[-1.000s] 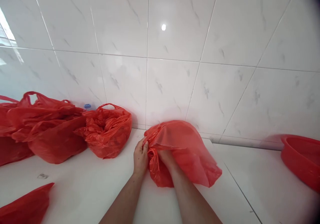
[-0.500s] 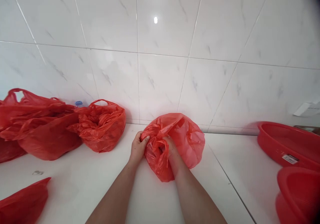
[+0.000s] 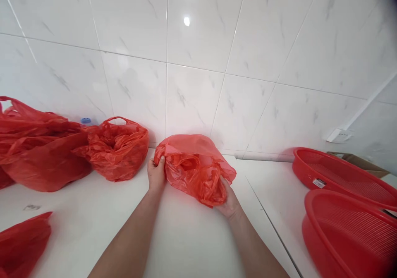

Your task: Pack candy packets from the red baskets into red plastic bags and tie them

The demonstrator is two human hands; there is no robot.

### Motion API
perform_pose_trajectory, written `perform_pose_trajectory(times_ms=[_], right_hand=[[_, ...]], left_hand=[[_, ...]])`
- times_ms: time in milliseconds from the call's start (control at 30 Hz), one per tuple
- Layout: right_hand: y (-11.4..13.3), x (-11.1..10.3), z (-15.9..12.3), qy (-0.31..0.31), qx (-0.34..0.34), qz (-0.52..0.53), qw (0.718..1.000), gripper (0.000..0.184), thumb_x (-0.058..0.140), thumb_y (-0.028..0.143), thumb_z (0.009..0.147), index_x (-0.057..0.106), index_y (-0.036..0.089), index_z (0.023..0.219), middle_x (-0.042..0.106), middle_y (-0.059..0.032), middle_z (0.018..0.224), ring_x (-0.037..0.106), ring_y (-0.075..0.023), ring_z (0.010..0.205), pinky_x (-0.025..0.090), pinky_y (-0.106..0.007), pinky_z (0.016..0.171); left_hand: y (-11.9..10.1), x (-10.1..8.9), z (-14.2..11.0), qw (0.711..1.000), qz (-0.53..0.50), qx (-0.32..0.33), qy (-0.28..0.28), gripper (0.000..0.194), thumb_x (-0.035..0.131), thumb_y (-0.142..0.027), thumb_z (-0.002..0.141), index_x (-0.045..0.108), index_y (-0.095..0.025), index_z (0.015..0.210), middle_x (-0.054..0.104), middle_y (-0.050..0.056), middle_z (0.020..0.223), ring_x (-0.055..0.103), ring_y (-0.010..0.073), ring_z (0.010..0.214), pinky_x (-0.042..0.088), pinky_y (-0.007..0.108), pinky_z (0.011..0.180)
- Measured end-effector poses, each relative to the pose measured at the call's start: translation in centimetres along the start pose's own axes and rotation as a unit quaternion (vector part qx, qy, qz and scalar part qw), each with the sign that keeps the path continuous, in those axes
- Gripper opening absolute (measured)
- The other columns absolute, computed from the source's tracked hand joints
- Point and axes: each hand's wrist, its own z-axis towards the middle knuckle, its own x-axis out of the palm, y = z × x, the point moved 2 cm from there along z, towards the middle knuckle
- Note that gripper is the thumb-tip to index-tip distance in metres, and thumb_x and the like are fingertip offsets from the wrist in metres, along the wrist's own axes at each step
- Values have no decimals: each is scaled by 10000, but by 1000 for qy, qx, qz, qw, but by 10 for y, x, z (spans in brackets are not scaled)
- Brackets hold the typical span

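A thin red plastic bag (image 3: pixel 198 145) lies crumpled on the white table (image 3: pixel 189 245), close to the tiled wall. My left hand (image 3: pixel 156 173) grips its left edge, thumb on top and fingers curled behind the film. At the bag's right end, my right hand (image 3: pixel 228 199) holds a bunched part of it, with the fingertips partly hidden by the folds. Loops of film, perhaps the handles, bulge between both hands. What the bag contains, if anything, I cannot make out.
To the left stand a smaller full red bag (image 3: pixel 119 156) and a larger one (image 3: pixel 46 158), with a blue bottle cap (image 3: pixel 86 121) behind. Another red bag (image 3: pixel 23 240) lies front left. Two red plastic baskets (image 3: pixel 341 170) sit at the right, near a wall socket (image 3: pixel 340 135) and a cardboard box (image 3: pixel 361 164).
My right hand has come out of the bag's folds and moved to its right end. The bag is now flatter and wider. The view has turned right, showing more of the baskets.
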Motion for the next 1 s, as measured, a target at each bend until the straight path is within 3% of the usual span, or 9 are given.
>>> perform_pose_trajectory(times_ms=[233, 367, 533, 600, 700, 767, 833, 933, 1000], right_hand=[[-3, -27, -57, -78, 12, -24, 997, 283, 485, 463, 817, 631, 222, 849, 699, -45, 912, 647, -210, 827, 506, -336, 718], [1, -37, -74, -65, 6, -13, 998, 261, 502, 353, 764, 642, 217, 937, 698, -53, 964, 642, -220, 885, 502, -340, 729], [10, -34, -77, -17, -5, -17, 1000, 364, 533, 200, 665, 650, 211, 1010, 690, -42, 1013, 631, -202, 910, 490, -337, 780], [12, -32, -77, 6, -6, -29, 1000, 391, 535, 151, 630, 658, 204, 997, 690, -43, 1025, 625, -202, 933, 481, -347, 814], [13, -29, -78, 20, -9, -43, 999, 368, 537, 119, 602, 672, 183, 939, 683, -58, 1066, 614, -225, 983, 470, -379, 854], [13, -26, -79, 26, -8, -49, 998, 284, 556, 113, 602, 668, 175, 855, 680, -68, 1082, 617, -240, 992, 474, -389, 851], [13, -22, -82, 40, -1, -51, 998, 156, 582, 115, 610, 634, 172, 746, 685, -74, 1075, 628, -245, 980, 484, -385, 828], [9, -16, -85, 50, 20, -33, 998, 89, 619, 128, 620, 600, 176, 692, 702, -62, 1010, 657, -223, 893, 503, -353, 776], [6, -15, -85, 39, 28, -19, 999, 107, 628, 141, 626, 617, 179, 725, 708, -44, 941, 661, -196, 828, 509, -329, 759]], left_hand=[[-15, -6, -6, 999, 27, 24, -13, 739, 487, -486, 867, 158, -195, 1461, 391, 185, 1425, 441, 233, 1281, 386, 376, 1028], [-22, -10, -13, 993, 61, 90, -38, 725, 410, -498, 896, 161, -119, 1462, 235, 207, 1504, 260, 250, 1390, 231, 417, 1125], [-45, -24, -47, 971, 118, 193, -77, 734, 467, -515, 859, 291, -57, 1404, 285, 227, 1459, 210, 281, 1388, 100, 443, 1155], [-62, -29, -72, 951, 150, 268, -28, 693, 496, -509, 844, 341, -105, 1385, 306, 199, 1461, 221, 291, 1388, 108, 464, 1153], [-85, -33, -118, 908, 184, 353, 131, 672, 597, -481, 782, 402, -177, 1348, 302, 160, 1480, 247, 324, 1383, 173, 516, 1132], [-90, -34, -147, 886, 197, 329, 260, 614, 620, -440, 773, 451, -208, 1315, 379, 150, 1441, 318, 324, 1352, 261, 526, 1099], [-89, -34, -168, 873, 209, 279, 341, 635, 603, -411, 793, 407, -221, 1366, 382, 150, 1444, 336, 313, 1348, 309, 517, 1077], [-86, -33, -183, 875, 211, 209, 383, 775, 625, -404, 779, 279, -227, 1450, 339, 146, 1480, 313, 305, 1367, 305, 510, 1087], [-86, -30, -185, 883, 182, 162, 402, 803, 675, -400, 736, 318, -234, 1436, 409, 140, 1441, 378, 308, 1329, 339, 497, 1069]])
